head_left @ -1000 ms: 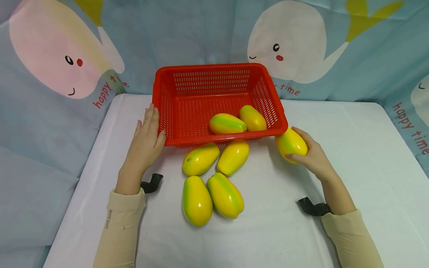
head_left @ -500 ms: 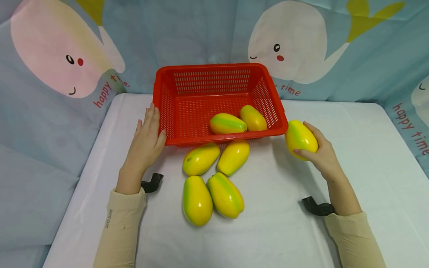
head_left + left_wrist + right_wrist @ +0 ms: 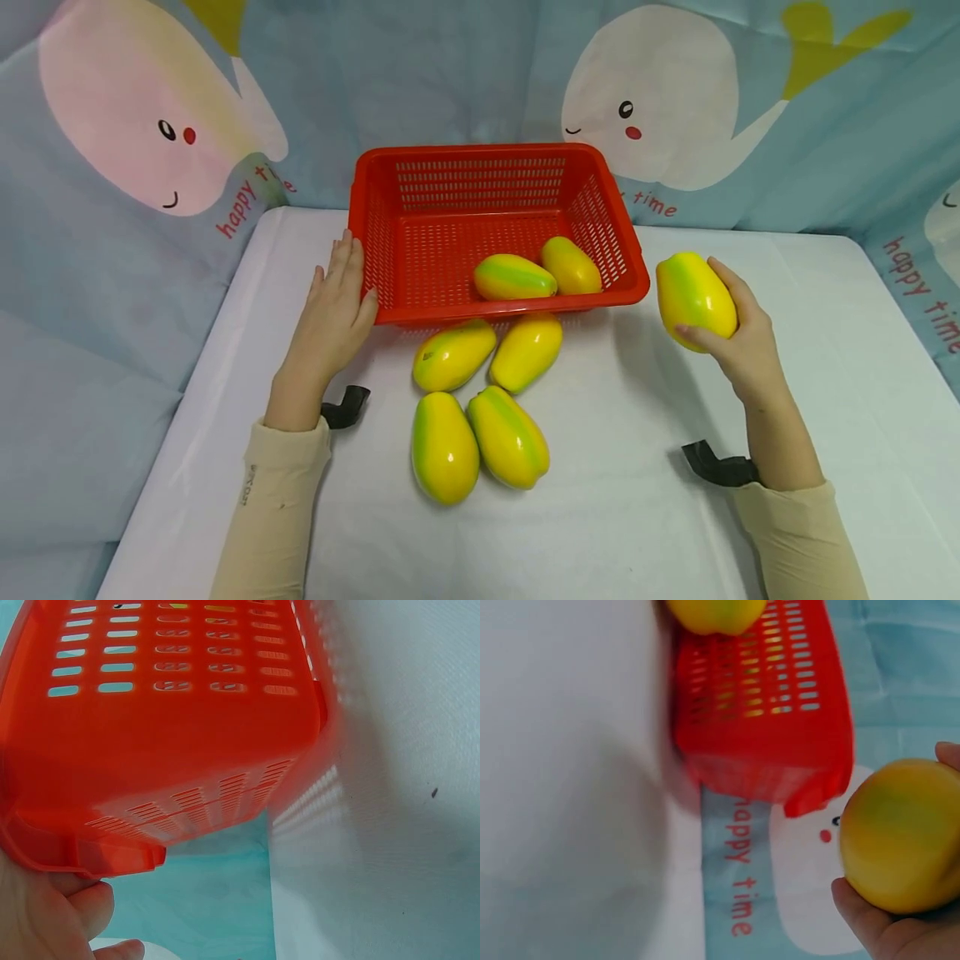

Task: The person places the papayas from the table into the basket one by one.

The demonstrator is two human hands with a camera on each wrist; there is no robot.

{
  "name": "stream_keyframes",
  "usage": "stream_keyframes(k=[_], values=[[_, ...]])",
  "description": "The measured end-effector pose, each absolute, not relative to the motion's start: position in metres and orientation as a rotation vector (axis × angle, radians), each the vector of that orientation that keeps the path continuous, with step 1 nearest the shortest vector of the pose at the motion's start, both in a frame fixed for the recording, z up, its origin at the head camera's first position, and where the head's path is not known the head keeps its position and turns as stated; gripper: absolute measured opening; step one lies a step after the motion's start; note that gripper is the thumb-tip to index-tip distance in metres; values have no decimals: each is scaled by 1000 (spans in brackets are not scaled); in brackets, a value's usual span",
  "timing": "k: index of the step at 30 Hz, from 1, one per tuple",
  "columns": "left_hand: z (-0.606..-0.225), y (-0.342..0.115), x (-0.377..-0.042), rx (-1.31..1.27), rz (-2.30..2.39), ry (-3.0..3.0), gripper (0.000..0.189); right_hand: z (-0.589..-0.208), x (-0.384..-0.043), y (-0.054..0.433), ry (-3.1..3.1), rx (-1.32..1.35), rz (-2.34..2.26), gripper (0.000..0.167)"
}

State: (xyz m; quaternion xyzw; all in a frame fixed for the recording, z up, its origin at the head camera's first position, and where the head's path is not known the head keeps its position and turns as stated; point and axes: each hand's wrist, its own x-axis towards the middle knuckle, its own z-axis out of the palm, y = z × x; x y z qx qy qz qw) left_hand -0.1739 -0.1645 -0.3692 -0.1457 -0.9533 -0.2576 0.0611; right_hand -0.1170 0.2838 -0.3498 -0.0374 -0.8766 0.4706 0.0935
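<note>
My right hand [image 3: 752, 342] grips a yellow papaya [image 3: 693, 296] with a green streak, thumb on the near side and fingers round the far side. It is raised over the table, just right of the red plastic basket [image 3: 510, 312]. In the right wrist view the held papaya [image 3: 904, 836] appears apart from the basket wall [image 3: 765, 739]. Straight fingers of my left hand [image 3: 330, 308] lie against the basket's left side; the left wrist view has them at the rim [image 3: 112, 855]. Two papayas [image 3: 513, 277] lie inside, at the basket's front right.
Several more papayas [image 3: 480, 437] lie on the white-covered table [image 3: 615, 517] in front of the basket, the back pair close against its front wall. A blue curtain [image 3: 450, 75] with printed whales hangs right behind the basket.
My right hand has carried the papaya rightward and up, from beside the basket's front right corner to a spot clear of its rim. My left hand stays at the basket's side.
</note>
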Motion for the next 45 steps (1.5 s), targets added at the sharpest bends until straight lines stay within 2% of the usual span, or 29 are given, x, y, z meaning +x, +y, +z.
stream_keyframes(k=[17, 27, 45], values=[[-364, -166, -172, -443, -688, -2907, 58, -318, -131, 250, -2521, 147, 1446, 80], [-361, -168, -174, -446, -649, -2890, 55, -310, -141, 224, -2549, 295, 1492, 81], [-362, -165, -172, -400, -691, -2888, 60, -311, -164, 178, -2583, 459, 1588, 80]])
